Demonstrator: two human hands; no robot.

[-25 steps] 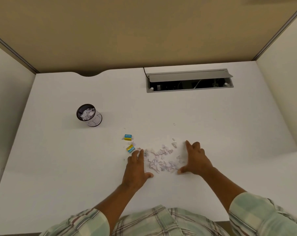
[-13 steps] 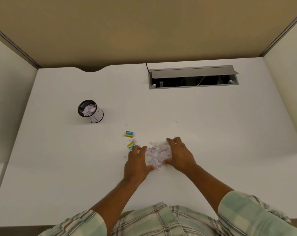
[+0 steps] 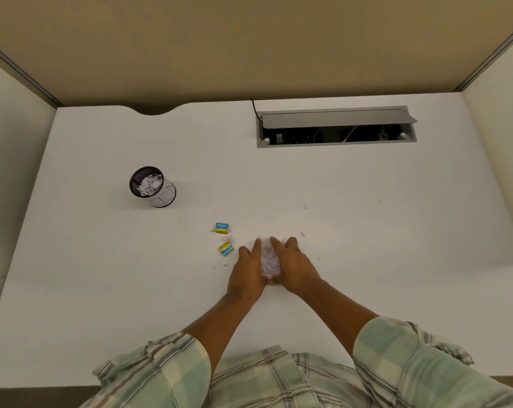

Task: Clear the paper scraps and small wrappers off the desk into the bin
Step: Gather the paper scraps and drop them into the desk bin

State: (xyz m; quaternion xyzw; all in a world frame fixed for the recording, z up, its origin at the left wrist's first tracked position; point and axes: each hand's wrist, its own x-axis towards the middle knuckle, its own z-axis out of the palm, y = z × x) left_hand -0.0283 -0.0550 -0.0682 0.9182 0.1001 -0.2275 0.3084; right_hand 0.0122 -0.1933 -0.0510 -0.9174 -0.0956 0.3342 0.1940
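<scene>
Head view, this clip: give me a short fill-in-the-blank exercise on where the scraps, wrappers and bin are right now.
1. The pile of scraps is pressed between both ____.
2. The number of blue-and-yellow wrappers lying on the desk, the far wrapper and the near wrapper, is ____.
3. The bin stands on the desk and already holds ____.
4. Both wrappers lie on the person's ____ side of the left hand and right hand.

Missing words: hands; two; scraps; left
</scene>
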